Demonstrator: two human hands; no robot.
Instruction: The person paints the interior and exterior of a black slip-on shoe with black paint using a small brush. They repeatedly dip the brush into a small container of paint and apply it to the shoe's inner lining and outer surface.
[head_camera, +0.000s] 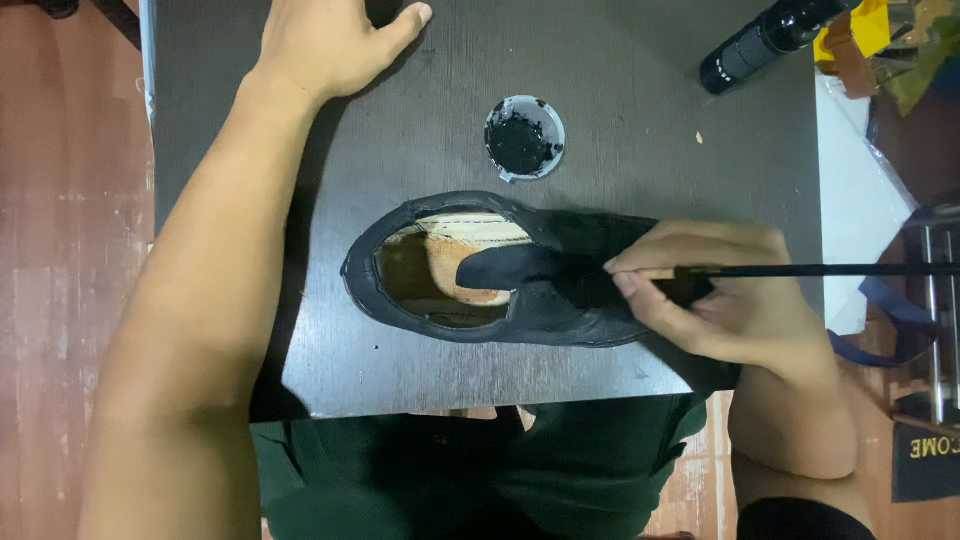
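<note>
The right hand (735, 300) pinches a thin black brush handle (830, 270) btwn thumb and forefinger, other fingers curled in under it. The handle runs straight out past the knuckles toward the right; the brush tip is hidden at the pinch, so can't tell if it touches. Directly under and just ahead of the pinch lies a black shoe (500, 270), on its sole, opening up, tan insole showing, w/ a black tongue flap folded across the opening. The hand rests on the shoe's front part.

Beyond the pinch, up and to its left, sits a small round lid (525, 137), white rim, filled w/ black paste, apart from the shoe. All on a dark table (400, 370).

The left hand (325, 40) is well apart from the pinch, at the table's far edge: palm down, fingers cut off by the frame, thumb spread; holds nothing visible.

Far side, right of the grip: a black bottle (765, 40) lying tilted, next to crumpled yellow-and-brown packets (880, 40). Below the handle's end, a dark rectangular sign (925, 460) w/ yellow lettering, at the right edge.
</note>
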